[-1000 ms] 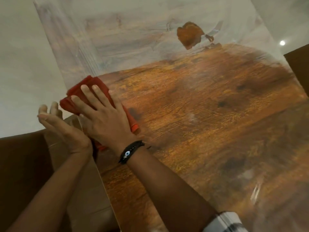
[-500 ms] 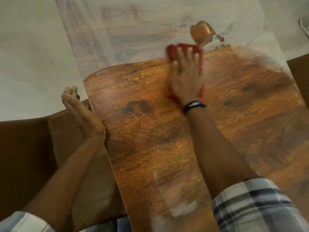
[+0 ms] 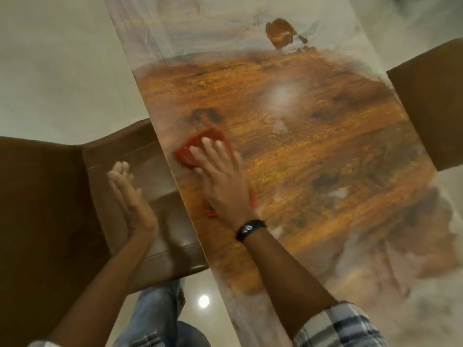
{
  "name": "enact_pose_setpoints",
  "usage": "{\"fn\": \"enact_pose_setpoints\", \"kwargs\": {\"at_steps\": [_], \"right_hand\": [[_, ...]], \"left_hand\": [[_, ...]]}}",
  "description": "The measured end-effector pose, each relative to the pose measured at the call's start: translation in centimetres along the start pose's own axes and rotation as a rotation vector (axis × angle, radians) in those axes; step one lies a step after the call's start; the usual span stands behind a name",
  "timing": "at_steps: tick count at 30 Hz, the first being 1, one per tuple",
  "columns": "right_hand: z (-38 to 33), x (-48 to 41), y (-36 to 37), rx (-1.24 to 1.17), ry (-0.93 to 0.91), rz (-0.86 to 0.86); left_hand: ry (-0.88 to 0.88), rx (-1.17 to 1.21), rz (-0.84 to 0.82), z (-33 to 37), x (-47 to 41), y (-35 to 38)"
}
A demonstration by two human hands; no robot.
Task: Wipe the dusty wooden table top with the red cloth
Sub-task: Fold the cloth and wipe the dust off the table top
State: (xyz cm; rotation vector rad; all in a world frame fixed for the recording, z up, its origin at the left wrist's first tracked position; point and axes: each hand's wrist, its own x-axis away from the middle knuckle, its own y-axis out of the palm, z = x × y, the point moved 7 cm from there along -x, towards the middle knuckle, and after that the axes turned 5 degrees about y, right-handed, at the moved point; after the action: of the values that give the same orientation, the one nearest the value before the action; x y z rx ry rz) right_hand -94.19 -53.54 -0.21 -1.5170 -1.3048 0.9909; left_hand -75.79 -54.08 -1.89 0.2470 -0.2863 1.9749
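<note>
A long wooden table top (image 3: 313, 151) runs from near to far; its middle shows warm brown grain, while pale dust covers the far end and the near right part. My right hand (image 3: 223, 179) lies flat with straight fingers on the red cloth (image 3: 198, 146), pressing it to the wood close to the table's left edge. My left hand (image 3: 130, 199) is held edge-up with straight fingers just off that left edge, over a chair seat, holding nothing.
A brown upholstered chair (image 3: 50, 209) stands against the table's left side. Another brown chair (image 3: 431, 103) stands at the right side. Pale glossy floor (image 3: 57, 71) surrounds the table. My jeans-clad legs (image 3: 160, 319) are below, near the table's left edge.
My right hand swept the cloth from the far middle of the table back toward me and to the left edge. My left hand stays beside that edge.
</note>
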Motion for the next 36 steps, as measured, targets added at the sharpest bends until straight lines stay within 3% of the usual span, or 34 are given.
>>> {"fn": "enact_pose_setpoints", "kwargs": {"at_steps": [4, 7, 17, 27, 31, 36], "right_hand": [[12.0, 8.9, -4.0, -0.033, 0.431, 0.137], [14.0, 11.7, -4.4, -0.103, 0.600, 0.170], [-1.3, 19.8, -0.1, -0.246, 0.298, 0.038], [-13.5, 26.6, 0.4, -0.933, 0.363, -0.064], [-19.9, 29.6, 3.5, -1.154, 0.521, -0.196], [-28.3, 32.3, 10.1, -1.682, 0.877, -0.422]], "left_hand": [[-0.054, -0.011, -0.247, -3.7, 5.9, -2.5], [-0.053, -0.038, -0.370, -4.4, 10.1, -4.4], [-0.165, -0.238, -0.553, -6.0, 16.8, -15.8], [-0.277, -0.282, -0.608, -5.3, 16.5, -24.7], [-0.304, -0.222, -0.628, -4.8, 15.5, -28.1], [-0.448, -0.267, -0.672, -6.6, 11.4, -35.5]]}}
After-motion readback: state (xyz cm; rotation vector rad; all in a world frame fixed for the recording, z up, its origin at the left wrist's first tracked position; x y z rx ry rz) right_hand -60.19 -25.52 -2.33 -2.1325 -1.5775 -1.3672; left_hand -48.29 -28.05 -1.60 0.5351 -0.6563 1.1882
